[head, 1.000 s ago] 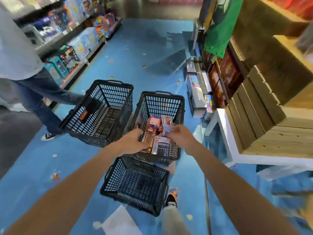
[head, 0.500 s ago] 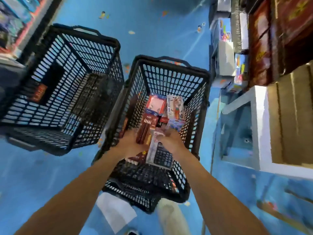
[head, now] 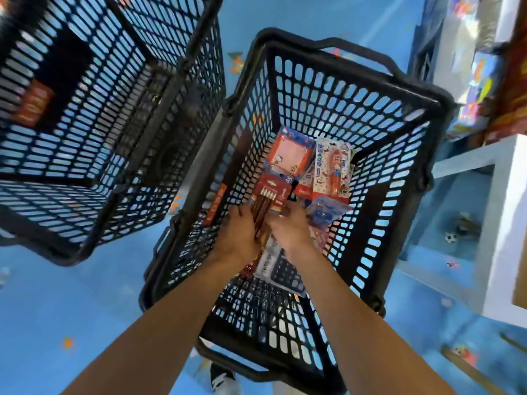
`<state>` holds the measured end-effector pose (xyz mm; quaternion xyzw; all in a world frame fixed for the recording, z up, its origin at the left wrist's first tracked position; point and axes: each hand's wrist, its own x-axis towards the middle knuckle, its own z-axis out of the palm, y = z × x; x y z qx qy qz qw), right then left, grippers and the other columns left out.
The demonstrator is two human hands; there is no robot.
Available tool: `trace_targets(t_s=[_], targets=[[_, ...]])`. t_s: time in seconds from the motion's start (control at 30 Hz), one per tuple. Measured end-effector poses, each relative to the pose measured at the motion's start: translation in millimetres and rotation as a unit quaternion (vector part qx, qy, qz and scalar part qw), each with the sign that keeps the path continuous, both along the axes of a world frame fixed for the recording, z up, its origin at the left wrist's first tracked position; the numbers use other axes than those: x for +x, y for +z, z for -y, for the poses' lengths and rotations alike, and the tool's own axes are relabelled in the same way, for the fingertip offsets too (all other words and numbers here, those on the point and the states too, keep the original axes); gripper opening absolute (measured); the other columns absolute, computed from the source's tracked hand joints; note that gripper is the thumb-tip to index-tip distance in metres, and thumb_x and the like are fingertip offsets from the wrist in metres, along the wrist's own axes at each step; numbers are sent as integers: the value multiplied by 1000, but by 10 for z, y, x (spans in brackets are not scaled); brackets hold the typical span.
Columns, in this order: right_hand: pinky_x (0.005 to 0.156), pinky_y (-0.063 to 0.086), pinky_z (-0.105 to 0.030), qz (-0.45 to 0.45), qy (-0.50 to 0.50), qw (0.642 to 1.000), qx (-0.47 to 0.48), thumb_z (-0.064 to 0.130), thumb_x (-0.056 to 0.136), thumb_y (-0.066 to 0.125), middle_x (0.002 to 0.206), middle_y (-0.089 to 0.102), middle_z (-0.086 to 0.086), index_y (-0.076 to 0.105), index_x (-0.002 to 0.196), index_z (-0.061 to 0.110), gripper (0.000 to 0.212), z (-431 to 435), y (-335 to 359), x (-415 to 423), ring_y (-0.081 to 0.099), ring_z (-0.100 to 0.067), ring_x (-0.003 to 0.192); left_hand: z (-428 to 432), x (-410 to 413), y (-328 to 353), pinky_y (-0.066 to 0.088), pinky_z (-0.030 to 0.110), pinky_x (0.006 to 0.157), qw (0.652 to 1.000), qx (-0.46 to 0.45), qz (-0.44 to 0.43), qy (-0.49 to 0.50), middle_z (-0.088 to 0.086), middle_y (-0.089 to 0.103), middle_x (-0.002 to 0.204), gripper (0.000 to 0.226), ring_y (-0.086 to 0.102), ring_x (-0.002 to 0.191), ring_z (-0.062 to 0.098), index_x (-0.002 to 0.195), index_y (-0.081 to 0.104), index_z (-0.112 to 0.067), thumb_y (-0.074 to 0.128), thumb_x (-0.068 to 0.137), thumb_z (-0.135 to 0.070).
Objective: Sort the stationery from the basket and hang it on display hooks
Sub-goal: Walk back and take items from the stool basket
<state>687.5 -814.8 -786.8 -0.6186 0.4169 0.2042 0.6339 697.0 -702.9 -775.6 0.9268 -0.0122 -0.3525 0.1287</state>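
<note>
i see both hands inside the basket (head: 427,92). left hand (head: 236,238) grips the pencil pack (head: 269,199) atop the other packs (head: 330,169); right hand (head: 291,230) touches it, grip cannot be told.

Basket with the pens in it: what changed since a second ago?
Both hands went deeper into the basket: left hand and right hand now meet on the pencil pack, past the calculator pack. The other packets and the second basket stayed put.

left hand (head: 236,238), right hand (head: 293,232) on stationery packs (head: 330,166), inside black basket (head: 427,92)
</note>
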Motion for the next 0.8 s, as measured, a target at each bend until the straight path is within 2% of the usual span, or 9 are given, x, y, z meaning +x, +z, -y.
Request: trace_targets(t_s=[0.1, 0.2, 0.3, 0.43, 0.53, 0.57, 0.63, 0.7, 0.8], targets=[[93, 58, -45, 12, -35, 999, 5, 14, 79, 76, 93, 77, 6, 67, 96, 25, 23, -33, 55, 23, 73, -16, 91, 41, 6, 55, 50, 44, 98, 1000, 15, 10, -15, 18, 42, 139, 69, 54, 121, 37, 139, 39, -6, 77, 83, -21], [81, 57, -35, 19, -55, 998, -4, 10, 80, 79, 89, 73, 9, 60, 87, 28, 27, -1, 151, 0, 71, -14, 86, 35, 31, 158, 50, 46, 97, 1000, 9, 18, -14, 14, 47, 134, 68, 54, 122, 35, 134, 41, -9, 79, 80, -28], [73, 54, -27, 34, -30, 999, 23, 9, 87, 73, 92, 73, 7, 65, 93, 25, 19, 31, 214, -68, 70, -14, 88, -44, 48, 242, 53, 45, 92, 997, -56, -17, 59, 9, 58, 122, 62, 61, 113, 32, 130, 45, -16, 78, 80, -32], [75, 57, -27, 61, 27, 995, 74, 11, 94, 68, 93, 76, 1, 72, 94, 18, 8, 62, 330, -145, 73, -12, 86, -114, 55, 304, 54, 41, 90, 978, -128, -21, 161, 0, 64, 113, 53, 64, 105, 25, 125, 47, -23, 76, 83, -40], [87, 60, -43, 52, 67, 991, 103, 9, 93, 68, 99, 77, -3, 73, 101, 20, 15, 56, 355, -213, 74, -20, 94, -95, 40, 327, 51, 36, 94, 966, -175, -89, 169, -7, 63, 111, 65, 62, 109, 19, 130, 47, -27, 79, 74, -35], [88, 60, -45, 50, 57, 991, 109, 8, 94, 66, 102, 77, -3, 73, 105, 22, 19, 63, 353, -231, 73, -22, 98, -88, 36, 299, 52, 40, 98, 962, -189, -108, 163, -8, 63, 113, 66, 62, 112, 19, 129, 48, -31, 78, 70, -37], [82, 57, -40, 42, 8, 994, 99, 11, 96, 64, 102, 77, -2, 71, 104, 24, 17, 116, 345, -265, 72, -23, 97, -50, 46, 274, 50, 48, 103, 958, -199, -124, 163, -3, 61, 122, 57, 60, 119, 23, 126, 49, -37, 74, 75, -36], [79, 54, -34, 16, -54, 996, 74, 15, 97, 64, 96, 76, 1, 69, 98, 25, 11, 195, 312, -320, 71, -18, 91, -43, 74, 177, 44, 53, 111, 966, -169, -113, 158, 5, 51, 139, 59, 51, 130, 29, 140, 46, -31, 70, 86, -30], [93, 56, -49, -27, -89, 995, 18, 26, 92, 66, 97, 76, 3, 69, 100, 27, 9, 280, 178, -402, 72, -20, 92, -65, 89, 16, 41, 49, 113, 995, -41, -53, 67, 14, 43, 144, 73, 44, 135, 35, 149, 40, -16, 75, 85, -27]])
